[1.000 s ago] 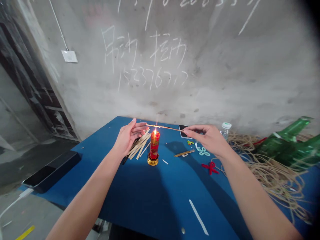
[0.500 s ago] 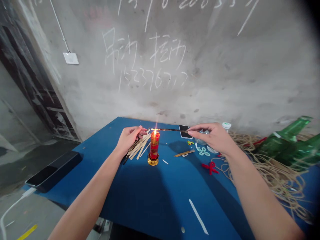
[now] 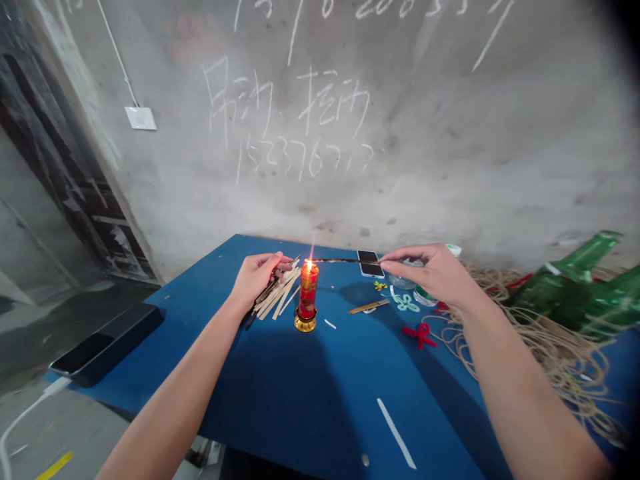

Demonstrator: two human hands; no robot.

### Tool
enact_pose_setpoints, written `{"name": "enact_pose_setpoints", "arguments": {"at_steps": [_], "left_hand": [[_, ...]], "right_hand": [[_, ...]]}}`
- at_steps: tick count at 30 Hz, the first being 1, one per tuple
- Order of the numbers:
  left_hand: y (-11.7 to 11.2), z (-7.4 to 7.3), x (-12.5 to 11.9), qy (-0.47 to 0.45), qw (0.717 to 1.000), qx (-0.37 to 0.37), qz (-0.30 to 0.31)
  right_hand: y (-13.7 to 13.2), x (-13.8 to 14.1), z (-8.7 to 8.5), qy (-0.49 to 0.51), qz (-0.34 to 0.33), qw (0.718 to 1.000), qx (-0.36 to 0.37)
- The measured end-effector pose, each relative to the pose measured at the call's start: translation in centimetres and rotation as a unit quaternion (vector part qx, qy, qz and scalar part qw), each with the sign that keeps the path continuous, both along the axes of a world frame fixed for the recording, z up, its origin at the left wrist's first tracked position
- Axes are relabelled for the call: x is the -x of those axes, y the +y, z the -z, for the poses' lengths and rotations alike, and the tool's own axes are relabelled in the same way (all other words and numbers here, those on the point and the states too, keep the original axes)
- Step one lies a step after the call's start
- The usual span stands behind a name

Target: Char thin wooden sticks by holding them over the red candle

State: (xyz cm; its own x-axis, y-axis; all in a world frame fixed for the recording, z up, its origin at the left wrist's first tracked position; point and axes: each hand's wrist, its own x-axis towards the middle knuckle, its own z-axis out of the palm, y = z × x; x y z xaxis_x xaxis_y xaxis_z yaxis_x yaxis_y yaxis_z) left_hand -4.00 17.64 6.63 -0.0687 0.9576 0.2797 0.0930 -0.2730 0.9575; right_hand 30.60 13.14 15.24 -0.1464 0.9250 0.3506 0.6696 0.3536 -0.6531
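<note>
A lit red candle (image 3: 309, 293) stands upright on a gold base on the blue table (image 3: 280, 393). My right hand (image 3: 425, 270) pinches one end of a thin, blackened stick (image 3: 345, 261), held level. The stick's far end is at the candle flame (image 3: 309, 264). To the left of the candle, my left hand (image 3: 263, 277) is closed, fingers curled, just over a pile of pale and dark thin strips (image 3: 276, 298). A slim dark tip shows by its fingers, but what they grip is not clear.
A phone (image 3: 370, 263) lies behind the stick. Right of the candle are a brown strip (image 3: 369, 307), a light green knotted piece (image 3: 406, 302) and a red one (image 3: 421, 336). Coiled cord (image 3: 560, 363) and green bottles (image 3: 565, 273) crowd the right. A black device (image 3: 107, 343) sits left.
My right hand has shifted slightly to the right with the stick, drawing its far end back at the flame. The left hand stays almost still.
</note>
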Motion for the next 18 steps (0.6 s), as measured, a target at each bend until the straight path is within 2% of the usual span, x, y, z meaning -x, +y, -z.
{"name": "enact_pose_setpoints", "arguments": {"at_steps": [18], "left_hand": [[0.04, 0.2, 0.12, 0.006, 1.0, -0.01, 0.004]], "right_hand": [[-0.71, -0.05, -0.74, -0.019, 0.012, 1.0, 0.007]]}}
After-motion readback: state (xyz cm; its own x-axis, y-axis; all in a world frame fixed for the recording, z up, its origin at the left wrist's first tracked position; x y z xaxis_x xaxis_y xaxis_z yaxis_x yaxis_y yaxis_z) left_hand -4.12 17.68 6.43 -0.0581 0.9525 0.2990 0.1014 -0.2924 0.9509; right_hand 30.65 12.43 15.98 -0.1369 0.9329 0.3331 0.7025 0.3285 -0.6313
